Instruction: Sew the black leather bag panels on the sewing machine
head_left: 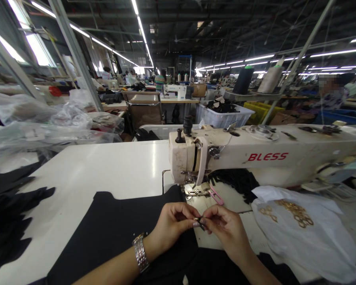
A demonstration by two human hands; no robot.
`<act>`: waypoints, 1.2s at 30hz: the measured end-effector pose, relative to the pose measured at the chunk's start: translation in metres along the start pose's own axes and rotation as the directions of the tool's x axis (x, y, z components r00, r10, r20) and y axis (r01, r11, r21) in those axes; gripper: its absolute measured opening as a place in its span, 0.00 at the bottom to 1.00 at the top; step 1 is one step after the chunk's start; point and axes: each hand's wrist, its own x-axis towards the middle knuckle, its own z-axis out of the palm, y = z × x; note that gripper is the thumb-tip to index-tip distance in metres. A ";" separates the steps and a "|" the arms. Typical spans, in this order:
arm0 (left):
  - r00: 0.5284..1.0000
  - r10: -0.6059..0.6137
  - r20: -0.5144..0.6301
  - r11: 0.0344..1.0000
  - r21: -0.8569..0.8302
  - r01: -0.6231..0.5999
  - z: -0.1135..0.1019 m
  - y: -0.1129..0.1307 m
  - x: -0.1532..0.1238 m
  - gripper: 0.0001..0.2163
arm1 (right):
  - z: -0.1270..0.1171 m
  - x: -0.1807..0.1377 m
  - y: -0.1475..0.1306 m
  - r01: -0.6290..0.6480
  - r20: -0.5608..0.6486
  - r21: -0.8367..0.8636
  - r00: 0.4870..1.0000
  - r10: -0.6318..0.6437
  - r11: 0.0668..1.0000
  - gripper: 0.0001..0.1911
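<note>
The left hand [172, 222] and right hand [227, 227] jointly pinch a small black strip [201, 225] between them, its long axis slanting from 11 to 5 o'clock. Gold-coloured rings [299, 215] lie at 3 o'clock on a white sheet [320, 249], nearer the right hand; a BLESS sewing machine [231, 152] stands at 12.

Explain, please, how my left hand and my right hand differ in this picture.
Your left hand has a metal watch on its wrist; your right hand has none. The left hand is over black fabric, while the right hand is nearer the gold rings. Both pinch the same small dark piece.
</note>
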 end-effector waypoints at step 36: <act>0.944 0.257 0.208 0.747 0.577 -0.331 -0.005 0.007 -0.002 0.08 | -0.002 0.011 0.003 -0.441 0.177 0.249 0.896 0.407 0.862 0.14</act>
